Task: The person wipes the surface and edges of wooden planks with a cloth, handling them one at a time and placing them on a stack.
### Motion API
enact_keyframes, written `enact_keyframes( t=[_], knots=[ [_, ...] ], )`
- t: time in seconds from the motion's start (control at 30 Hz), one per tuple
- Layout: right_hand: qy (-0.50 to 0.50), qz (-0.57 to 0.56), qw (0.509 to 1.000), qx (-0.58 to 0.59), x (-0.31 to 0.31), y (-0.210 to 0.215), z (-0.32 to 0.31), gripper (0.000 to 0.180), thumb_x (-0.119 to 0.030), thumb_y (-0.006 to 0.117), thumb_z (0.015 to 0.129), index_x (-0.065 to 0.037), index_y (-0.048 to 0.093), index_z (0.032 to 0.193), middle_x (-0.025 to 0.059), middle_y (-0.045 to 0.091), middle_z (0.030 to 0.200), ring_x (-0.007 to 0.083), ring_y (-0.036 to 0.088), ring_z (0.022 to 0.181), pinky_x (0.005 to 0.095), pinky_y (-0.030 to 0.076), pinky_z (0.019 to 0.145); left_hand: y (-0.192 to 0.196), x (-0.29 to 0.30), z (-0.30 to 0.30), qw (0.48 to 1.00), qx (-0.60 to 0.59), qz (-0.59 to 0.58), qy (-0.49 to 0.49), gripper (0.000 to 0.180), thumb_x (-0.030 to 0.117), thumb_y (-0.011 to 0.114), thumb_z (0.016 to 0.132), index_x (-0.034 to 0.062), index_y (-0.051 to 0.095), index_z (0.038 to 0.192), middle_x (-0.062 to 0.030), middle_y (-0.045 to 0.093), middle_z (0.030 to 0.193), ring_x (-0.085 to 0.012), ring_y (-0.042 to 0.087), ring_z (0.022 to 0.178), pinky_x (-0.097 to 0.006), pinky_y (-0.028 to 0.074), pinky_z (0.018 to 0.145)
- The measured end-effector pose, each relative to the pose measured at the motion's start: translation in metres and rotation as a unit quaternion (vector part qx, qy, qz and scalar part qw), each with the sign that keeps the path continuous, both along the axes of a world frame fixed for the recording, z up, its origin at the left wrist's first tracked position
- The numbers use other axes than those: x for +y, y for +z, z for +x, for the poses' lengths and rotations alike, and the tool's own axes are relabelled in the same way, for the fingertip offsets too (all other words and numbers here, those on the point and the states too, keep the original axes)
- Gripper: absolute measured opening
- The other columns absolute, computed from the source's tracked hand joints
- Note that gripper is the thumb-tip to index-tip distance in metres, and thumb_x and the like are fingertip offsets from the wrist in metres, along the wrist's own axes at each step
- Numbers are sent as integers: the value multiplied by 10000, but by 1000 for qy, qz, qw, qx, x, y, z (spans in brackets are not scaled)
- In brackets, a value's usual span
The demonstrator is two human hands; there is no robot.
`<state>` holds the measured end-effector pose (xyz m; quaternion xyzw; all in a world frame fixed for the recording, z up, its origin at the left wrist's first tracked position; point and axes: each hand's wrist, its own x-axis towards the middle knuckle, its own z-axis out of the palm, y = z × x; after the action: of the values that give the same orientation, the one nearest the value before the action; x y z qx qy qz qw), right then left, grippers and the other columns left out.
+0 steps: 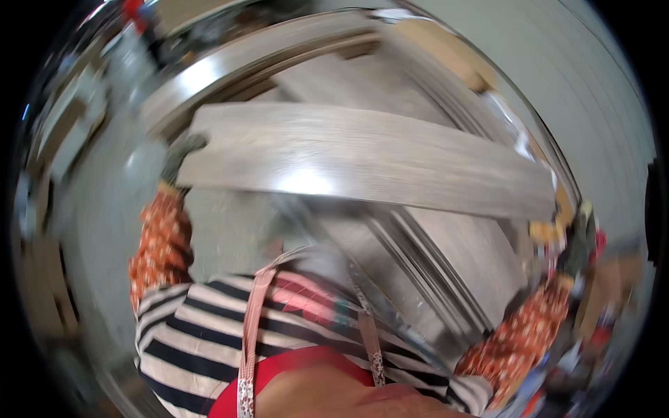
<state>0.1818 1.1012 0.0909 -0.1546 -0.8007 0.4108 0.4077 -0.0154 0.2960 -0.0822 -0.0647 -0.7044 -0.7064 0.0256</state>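
A long grey-brown wood-grain board [362,157] spans the view in front of my chest, tilted down to the right. My left hand [182,157], in a dark green glove, grips its left end, with fingers curled over the edge by a notch in the corner. At the opposite end is my right hand [577,240], gloved too and smeared by motion. It is closed at the board's right corner, and its fingertips are partly hidden. Under the held board lie more wood-grain boards [467,244], stacked at an angle.
Stacked boards [216,70] stand beyond the held one. Dark metal rails [432,265] run slantwise below it. Brown cardboard [435,49] lies at the far right by a pale wall [557,76]. Cartons [66,132] line the left side, across grey floor [115,209].
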Motion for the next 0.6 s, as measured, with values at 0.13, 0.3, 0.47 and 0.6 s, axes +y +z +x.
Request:
enact_keyframes(
  t=[0.13,0.3,0.47,0.6],
  knots=[
    [68,364,924,-100,-101,22,-22,394,-165,476,975,23,479,1322,153,494,1352,227,526,1187,307,442,971,40,50,20,933,245,-263,-11,307,147,633,804,54,637,1096,-116,626,1143,-277,581,1091,-381,441,953],
    [270,14,951,-148,-230,25,-41,436,-174,533,953,24,455,1333,171,462,1380,250,488,1227,350,392,1034,70,85,36,950,201,-240,18,499,143,645,824,56,531,1302,-97,555,1298,-220,458,1264,-366,312,1101],
    [283,82,942,-161,-289,15,4,489,-182,527,933,51,422,1351,173,463,1381,258,444,1270,368,331,1074,48,89,-6,992,-6,63,-104,582,124,557,907,60,320,1434,-164,357,1460,-287,384,1328,-342,282,1114],
    [286,33,954,-83,-305,-16,24,444,-217,508,949,79,480,1279,181,505,1316,281,513,1190,422,379,1040,74,99,22,965,-39,203,-160,529,199,586,902,-7,410,1355,-190,460,1367,-270,463,1255,-336,319,1088]
  ],
)
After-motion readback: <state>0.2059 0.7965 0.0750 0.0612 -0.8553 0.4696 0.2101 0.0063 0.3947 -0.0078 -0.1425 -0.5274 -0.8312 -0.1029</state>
